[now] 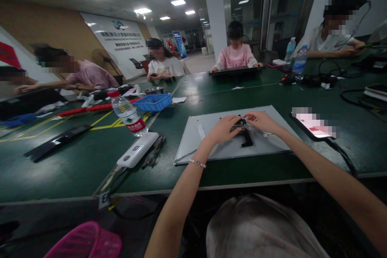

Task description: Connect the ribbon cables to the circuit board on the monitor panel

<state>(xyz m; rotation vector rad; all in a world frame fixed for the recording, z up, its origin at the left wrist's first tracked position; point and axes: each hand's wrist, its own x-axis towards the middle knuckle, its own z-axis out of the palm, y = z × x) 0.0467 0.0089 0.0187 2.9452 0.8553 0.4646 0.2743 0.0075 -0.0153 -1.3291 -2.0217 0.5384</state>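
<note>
A grey flat panel point(208, 151) lies on the green table in front of me. On its middle sits a black bracket-like part point(247, 139), with an end sticking out toward me. My left hand point(225, 128) is curled over the left side of this part, thumb and fingers closed on it, and covers much of it. Close by on the right, my right hand point(258, 120) has its fingertips pinched together at the part's far edge. Whatever those fingertips hold is too small to make out.
Left of the panel are a white power bank point(137, 151), folded glasses point(155, 152), a water bottle point(130, 115) and a blue tray point(154, 102). A phone point(314, 124) with a cable lies to the right. Several people sit around the table. A pink basket point(99, 242) stands below.
</note>
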